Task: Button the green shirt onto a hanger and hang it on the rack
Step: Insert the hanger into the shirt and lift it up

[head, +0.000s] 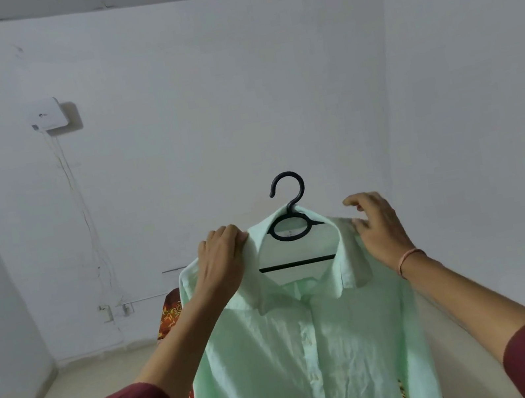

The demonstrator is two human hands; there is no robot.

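A pale green shirt (310, 347) hangs in front of me on a black plastic hanger (293, 225), its front placket closed below the collar. The hanger's hook sticks up free above the collar. My left hand (222, 257) grips the shirt's left shoulder beside the collar, fingers curled over the top. At the right shoulder my right hand (376, 225) touches the fabric with its lower fingers, while the upper fingers are lifted and loosely spread. No rack is in view.
White walls meet in a corner at the right. A white box (47, 115) with cables hanging down is mounted on the far wall at the left. A red floral cloth (169, 313) lies behind and below the shirt. Pale floor shows at lower left.
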